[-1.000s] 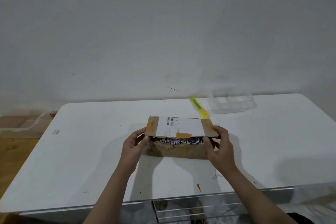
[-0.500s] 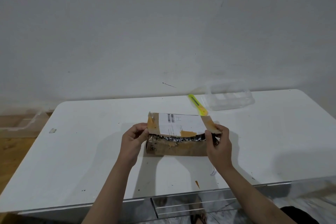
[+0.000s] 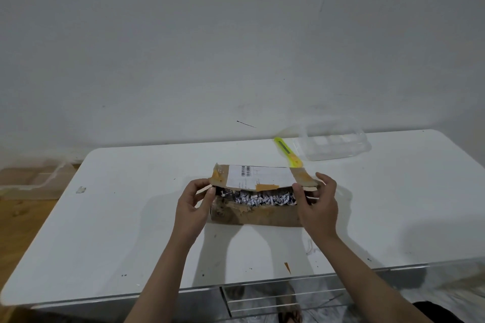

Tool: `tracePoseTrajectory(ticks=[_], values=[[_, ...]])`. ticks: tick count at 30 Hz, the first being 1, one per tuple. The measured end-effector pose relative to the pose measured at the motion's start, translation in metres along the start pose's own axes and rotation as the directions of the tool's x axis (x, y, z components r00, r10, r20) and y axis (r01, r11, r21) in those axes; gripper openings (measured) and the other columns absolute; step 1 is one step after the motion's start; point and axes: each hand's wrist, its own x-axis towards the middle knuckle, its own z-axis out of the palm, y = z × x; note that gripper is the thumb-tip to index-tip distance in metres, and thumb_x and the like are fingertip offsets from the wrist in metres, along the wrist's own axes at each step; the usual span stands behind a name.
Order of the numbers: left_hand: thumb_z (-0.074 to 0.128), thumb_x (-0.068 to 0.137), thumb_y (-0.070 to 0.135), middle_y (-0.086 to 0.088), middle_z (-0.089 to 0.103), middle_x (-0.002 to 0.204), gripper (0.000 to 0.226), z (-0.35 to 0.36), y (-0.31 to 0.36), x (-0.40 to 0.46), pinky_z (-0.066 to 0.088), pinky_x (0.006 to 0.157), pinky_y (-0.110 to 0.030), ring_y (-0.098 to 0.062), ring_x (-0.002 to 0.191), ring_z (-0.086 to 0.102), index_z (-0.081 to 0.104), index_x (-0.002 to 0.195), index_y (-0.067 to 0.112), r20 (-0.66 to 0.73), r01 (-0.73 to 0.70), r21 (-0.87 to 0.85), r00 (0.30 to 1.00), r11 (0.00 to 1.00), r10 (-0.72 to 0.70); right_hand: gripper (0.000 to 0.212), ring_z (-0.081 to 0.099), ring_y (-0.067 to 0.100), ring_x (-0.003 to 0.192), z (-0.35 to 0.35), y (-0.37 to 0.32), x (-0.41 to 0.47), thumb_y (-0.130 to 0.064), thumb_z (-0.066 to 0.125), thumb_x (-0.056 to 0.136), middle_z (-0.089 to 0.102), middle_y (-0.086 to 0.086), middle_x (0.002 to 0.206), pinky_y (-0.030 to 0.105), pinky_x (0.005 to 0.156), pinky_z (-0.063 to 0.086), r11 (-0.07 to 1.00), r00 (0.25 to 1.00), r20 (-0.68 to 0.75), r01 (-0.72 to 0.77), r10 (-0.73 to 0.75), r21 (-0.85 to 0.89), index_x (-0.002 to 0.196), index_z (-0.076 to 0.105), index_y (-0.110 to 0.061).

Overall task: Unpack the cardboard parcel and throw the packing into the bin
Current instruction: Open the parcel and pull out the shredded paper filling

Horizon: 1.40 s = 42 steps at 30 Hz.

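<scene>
Parcel (image 3: 256, 214) flap lifted by both hands, yellow cutter (image 3: 288, 152) behind

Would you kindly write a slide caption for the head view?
Both hands, left hand and right hand, lift the labelled flap of a cardboard parcel, exposing shredded paper packing.

left hand (image 3: 193, 207): bare, no sleeve | right hand (image 3: 319, 207): bare, no sleeve

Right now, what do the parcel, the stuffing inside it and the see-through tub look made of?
Parcel: brown matte cardboard, scuffed and torn, with glossy tape patches. Stuffing: seemingly shredded printed paper, in crinkly grey-white strips. Tub: probably thin clear plastic, glossy, the table showing through it.
</scene>
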Motion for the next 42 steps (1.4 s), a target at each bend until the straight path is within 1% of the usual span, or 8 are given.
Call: tracePoseTrajectory(ticks=[8, 14, 17, 21, 25, 33, 38, 42], values=[[0.059, 0.091, 0.02, 0.012, 0.056, 0.12, 0.046, -0.006, 0.005, 0.014, 0.046, 0.063, -0.009, -0.01, 0.086, 0.061, 0.047, 0.127, 0.045, 0.12, -0.122, 0.351, 0.989, 0.928, 0.085, 0.064, 0.06, 0.002, 0.05, 0.002, -0.001, 0.027, -0.066, 0.048, 0.078, 0.061, -0.012, 0.126, 0.021, 0.047, 0.04, 0.959, 0.974, 0.181, 0.173, -0.133, -0.224, 0.119, 0.039, -0.018], [0.063, 0.086, 0.042, 0.003, 0.043, 0.109, 0.059, -0.001, 0.007, 0.031, 0.044, 0.07, -0.012, -0.009, 0.083, 0.054, 0.029, 0.134, 0.05, 0.21, -0.103, 0.496, 0.978, 0.862, -0.004, 0.068, 0.054, 0.016, 0.121, 0.006, 0.005, 0.044, -0.058, 0.047, 0.086, 0.051, -0.007, 0.14, 0.038, 0.094, 0.048, 0.958, 0.893, 0.45, 0.121, 0.009, -0.26, 0.142, 0.034, -0.022], [0.052, 0.075, 0.066, -0.003, 0.037, 0.119, 0.071, 0.005, 0.002, 0.034, 0.045, 0.09, -0.028, -0.016, 0.103, 0.047, 0.033, 0.139, 0.042, 0.217, -0.169, 0.628, 0.976, 0.76, 0.038, 0.067, 0.044, 0.018, 0.131, 0.008, 0.011, 0.046, -0.06, 0.044, 0.087, 0.044, -0.005, 0.145, 0.039, 0.101, 0.043, 0.946, 0.86, 0.508, 0.119, 0.054, -0.303, 0.143, 0.033, -0.026], [0.036, 0.08, 0.068, 0.002, 0.029, 0.151, 0.069, 0.019, -0.004, 0.038, 0.031, 0.107, -0.047, -0.018, 0.134, 0.032, 0.037, 0.141, 0.035, 0.289, -0.321, 0.727, 0.945, 0.607, 0.153, 0.063, 0.045, 0.03, 0.115, 0.008, 0.008, 0.047, -0.066, 0.025, 0.084, 0.046, -0.007, 0.137, 0.044, 0.091, 0.042, 0.817, 0.854, 0.516, 0.252, 0.065, -0.518, 0.136, 0.042, -0.034], [0.026, 0.083, 0.062, 0.01, 0.048, 0.135, 0.062, 0.023, 0.0, 0.042, 0.025, 0.107, -0.061, -0.02, 0.127, 0.04, 0.049, 0.132, 0.032, 0.252, -0.245, 0.735, 0.964, 0.632, 0.08, 0.044, 0.042, 0.025, 0.114, 0.013, 0.002, 0.06, -0.051, 0.03, 0.094, 0.054, -0.009, 0.122, 0.041, 0.095, 0.032, 0.728, 0.861, 0.505, 0.312, 0.054, -0.61, 0.121, 0.056, -0.028], [0.051, 0.095, 0.022, -0.002, 0.058, 0.101, 0.025, 0.038, 0.004, 0.07, 0.046, 0.087, -0.041, -0.027, 0.098, 0.053, 0.071, 0.108, 0.017, 0.19, -0.169, 0.671, 0.98, 0.722, 0.052, 0.021, 0.059, 0.009, 0.091, 0.032, -0.004, 0.072, -0.018, 0.061, 0.091, 0.07, 0.003, 0.106, 0.009, 0.076, 0.042, 0.979, 0.848, 0.524, 0.034, 0.078, -0.2, 0.108, 0.07, -0.012], [0.051, 0.095, 0.01, -0.003, 0.061, 0.09, 0.02, 0.041, 0.006, 0.069, 0.035, 0.07, -0.006, -0.014, 0.083, 0.051, 0.07, 0.098, 0.007, 0.189, -0.16, 0.624, 0.981, 0.765, 0.052, 0.016, 0.06, 0.011, 0.084, 0.033, -0.001, 0.072, -0.019, 0.063, 0.09, 0.073, 0.004, 0.091, 0.023, 0.076, 0.044, 0.981, 0.867, 0.484, -0.026, 0.117, -0.19, 0.097, 0.075, -0.012], [0.046, 0.096, 0.01, -0.006, 0.058, 0.083, 0.022, 0.045, 0.007, 0.067, 0.028, 0.062, -0.023, -0.019, 0.077, 0.049, 0.064, 0.088, 0.001, 0.164, -0.092, 0.641, 0.986, 0.762, -0.018, 0.016, 0.057, 0.011, 0.075, 0.035, -0.003, 0.071, -0.019, 0.061, 0.09, 0.066, 0.0, 0.077, 0.022, 0.067, 0.04, 0.97, 0.861, 0.494, 0.002, 0.123, -0.244, 0.087, 0.073, -0.008]])
